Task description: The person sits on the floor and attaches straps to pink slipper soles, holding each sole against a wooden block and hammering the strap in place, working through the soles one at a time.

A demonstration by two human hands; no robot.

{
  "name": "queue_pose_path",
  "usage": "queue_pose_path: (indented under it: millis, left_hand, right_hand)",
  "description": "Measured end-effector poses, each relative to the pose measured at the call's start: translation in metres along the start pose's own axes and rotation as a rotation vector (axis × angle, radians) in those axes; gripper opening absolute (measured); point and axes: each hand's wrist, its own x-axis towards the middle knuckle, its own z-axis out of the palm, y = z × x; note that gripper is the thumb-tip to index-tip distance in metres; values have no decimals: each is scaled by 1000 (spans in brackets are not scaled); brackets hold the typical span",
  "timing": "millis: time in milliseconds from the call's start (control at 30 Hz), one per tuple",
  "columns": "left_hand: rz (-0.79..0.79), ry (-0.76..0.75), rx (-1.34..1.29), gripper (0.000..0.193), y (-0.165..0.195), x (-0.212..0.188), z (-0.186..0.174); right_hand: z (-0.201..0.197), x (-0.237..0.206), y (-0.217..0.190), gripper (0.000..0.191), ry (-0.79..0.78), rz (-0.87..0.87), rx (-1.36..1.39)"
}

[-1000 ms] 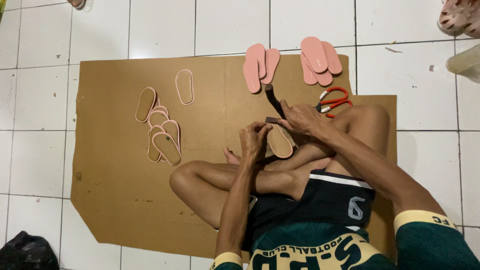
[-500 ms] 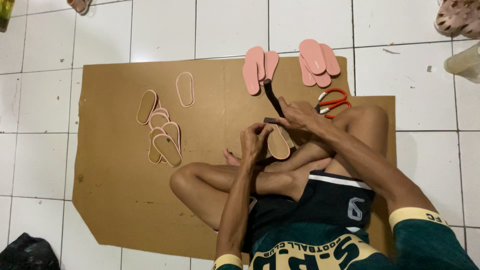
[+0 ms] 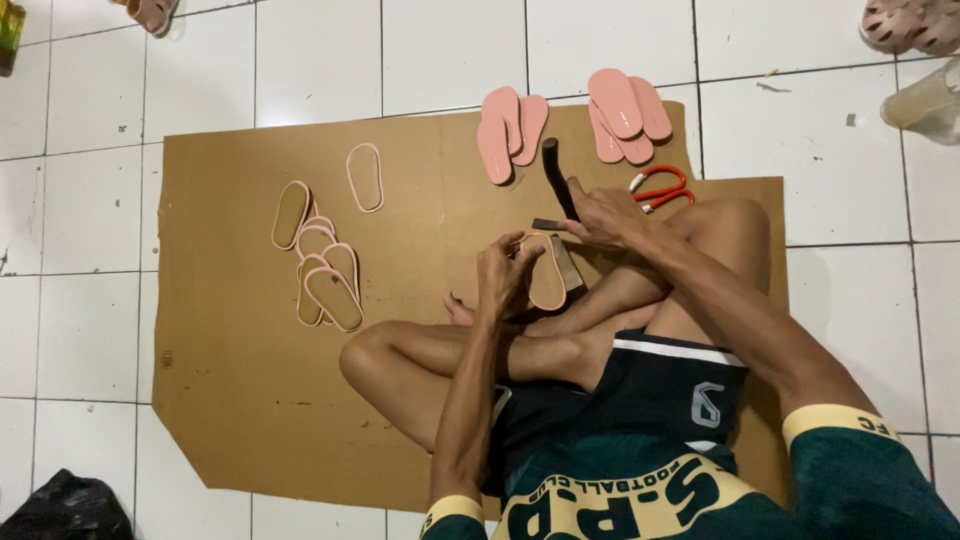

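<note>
Over the crossed legs, on the cardboard sheet [image 3: 230,400], the left hand [image 3: 503,275] pinches a pink-rimmed sole [image 3: 547,272] — long axis pointing away from the body — while the right hand [image 3: 605,215], just beyond it, grips a dark-handled tool [image 3: 555,170].

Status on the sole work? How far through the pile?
Looks done: a cluster of tan soles with pink rims lies left on the cardboard. In hand: left hand holds one sole; right hand grips a dark-handled tool at its edge. Left: two stacks of plain pink soles; exact count unclear.
</note>
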Motion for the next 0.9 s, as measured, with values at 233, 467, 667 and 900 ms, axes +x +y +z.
queue_pose_path:
  millis: [233,467,667,900]
  left_hand:
    - [-7,109,-90,38,-8,5,13]
    - [-63,127,-100,41,-13,4,12]
    - [-130,106,-37,38,-16,8,11]
    - [-63,185,-32,38,-17,4,16]
  right_hand:
    - [14,14,0,70,-16,-32,-21]
    - [28,9,5,74,14,-5,34]
    - [29,6,6,73,16,-8,1]
    - [27,6,4,73,-38,18,-11]
